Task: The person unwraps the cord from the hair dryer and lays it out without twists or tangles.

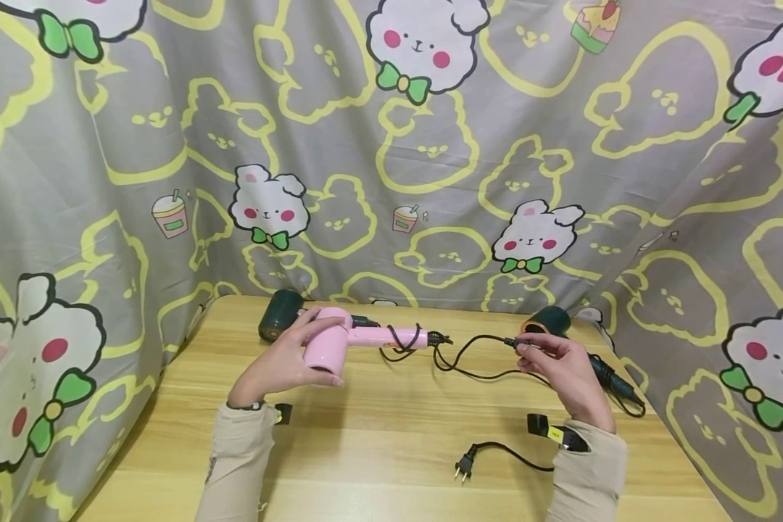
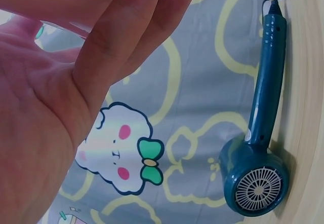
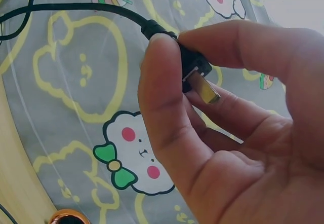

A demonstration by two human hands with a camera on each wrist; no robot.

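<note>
My left hand [image 1: 277, 366] holds a pink hair dryer [image 1: 329, 348] round its barrel, above the wooden table. The dryer's handle points right, with a black cord [image 1: 470, 374] looped around it. At the cord's far end my right hand [image 1: 569, 373] pinches a black plug [image 3: 195, 62] between thumb and fingers. A flat metal prong [image 3: 206, 89] shows beside the thumb in the right wrist view. Only a blurred edge of the pink dryer [image 2: 55, 1] appears in the left wrist view.
One dark green hair dryer [image 1: 280, 317] lies at the table's back left. Another, with an orange rim [image 1: 549, 320], lies at the back right, partly behind my right hand. A loose two-prong plug [image 1: 465, 464] rests near the front right. Patterned grey curtain [image 1: 431, 145] surrounds the table.
</note>
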